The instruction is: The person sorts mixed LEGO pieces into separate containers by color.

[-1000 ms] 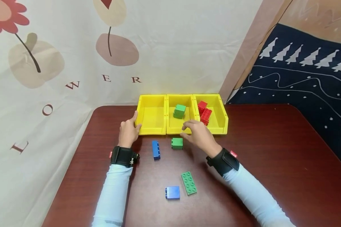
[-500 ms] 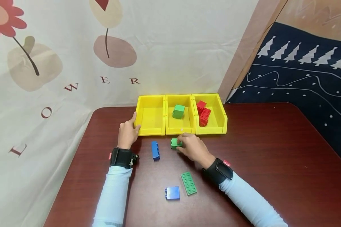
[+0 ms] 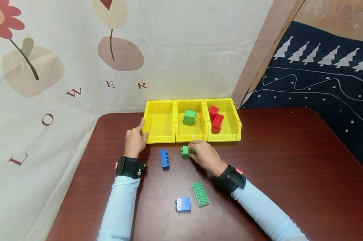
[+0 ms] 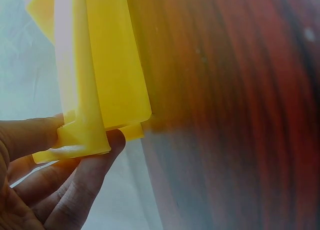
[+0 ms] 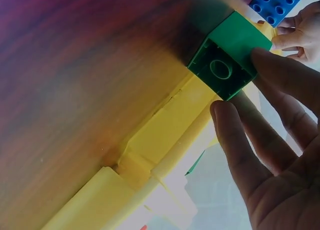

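My left hand grips the left end of the yellow three-compartment bin; in the left wrist view its thumb and fingers lie on both sides of the bin's corner. Just in front of the middle compartment, my right hand pinches the right end of a green toy brick on the table. The right wrist view shows that brick's hollow underside facing the camera, with fingertips at its sides. Another green brick sits in the middle compartment, and red bricks lie in the right one.
A narrow blue brick lies on the dark red table between the hands. Nearer the person are another blue brick and a flat green brick. Behind the bin hangs a pale printed cloth.
My right hand has come down and left from above the bin's front edge to the green brick on the table. The left hand has stayed at the bin's left end.
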